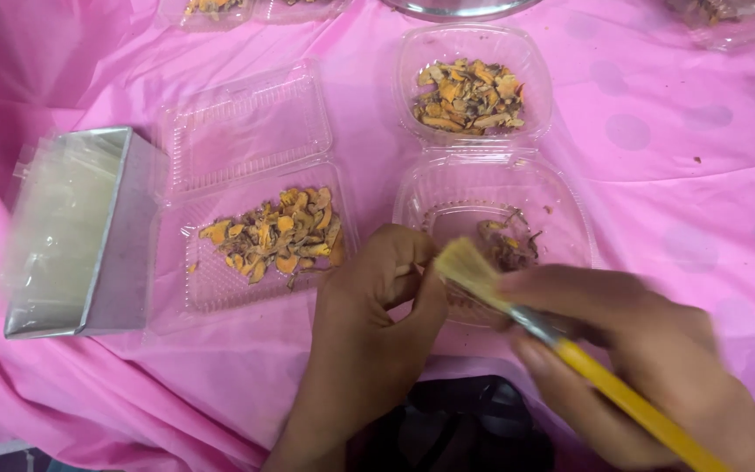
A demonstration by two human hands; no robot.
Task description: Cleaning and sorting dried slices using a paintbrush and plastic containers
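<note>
Our left hand [377, 288] pinches a small piece, barely visible, over the near clear tray [570, 227]. Right hand [640, 350] grips the yellow brush [552, 332], bristles at the piece. Risk: a hard stroke flicks it onto the pink cloth [657, 149].

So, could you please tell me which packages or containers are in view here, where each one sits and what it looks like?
Left clamshell: clear, rectangular, open; orange-brown dried pieces in the near half.
Right clamshell: clear, rounded, open; far half full of orange pieces, near half nearly empty.
Metal box: grey, rectangular, far left; a stack of clear packaging beside it.
No labels, signs or screens.
</note>
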